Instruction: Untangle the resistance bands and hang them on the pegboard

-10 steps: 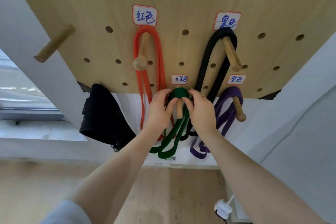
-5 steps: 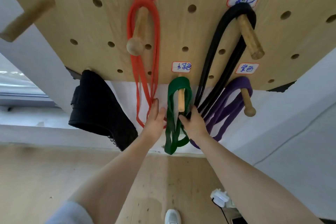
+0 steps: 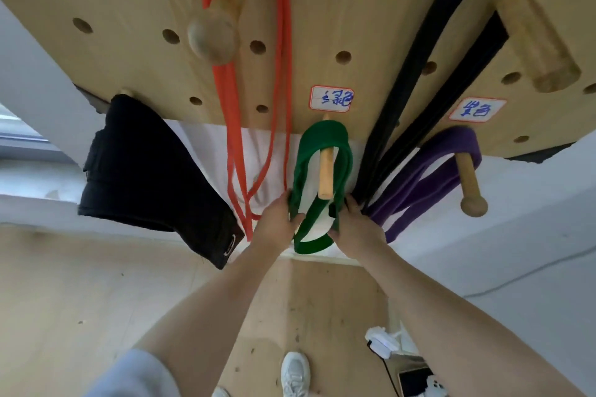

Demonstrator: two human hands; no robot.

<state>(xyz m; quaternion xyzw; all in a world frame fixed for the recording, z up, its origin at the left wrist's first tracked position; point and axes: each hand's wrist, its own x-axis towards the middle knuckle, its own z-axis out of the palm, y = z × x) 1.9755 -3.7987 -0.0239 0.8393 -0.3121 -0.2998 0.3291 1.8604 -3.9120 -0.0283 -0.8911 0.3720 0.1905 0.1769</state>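
- the green band (image 3: 317, 151) is hanging looped over a short peg (image 3: 325, 172) at the lower edge of the pegboard (image 3: 129, 10), just under a handwritten label (image 3: 331, 99).
- the left hand (image 3: 274, 229) is sitting at 7 o'clock from that peg, its fingers curling round the left strand of the green band and gripping it.
- the right hand (image 3: 356, 232) is sitting at 5 o'clock from the peg, fingers curling onto the band's right strand — pinching it near the bottom of the loop.
- the band's lower end is drooping between the two hands, a fold of it crossing from one strand to the other.
- the red band (image 3: 282, 74) is hanging at 11 o'clock from the green one, over a round-tipped peg (image 3: 211, 39), its strands trailing down past the left hand.
- the black band (image 3: 416, 74) is draping over a thick peg (image 3: 532, 35) at 1 o'clock and running down to just beside the right hand.
- the purple band (image 3: 432, 167) is hanging at 3 o'clock on its own knobbed peg (image 3: 469, 184), under a second label (image 3: 476, 110).
- a black garment (image 3: 142, 177) is hanging at 9 o'clock, well apart from the hands.
- a white shoe (image 3: 295, 374) is showing on the wooden floor (image 3: 64, 300) at 6 o'clock — beside it a white plug (image 3: 382, 342).
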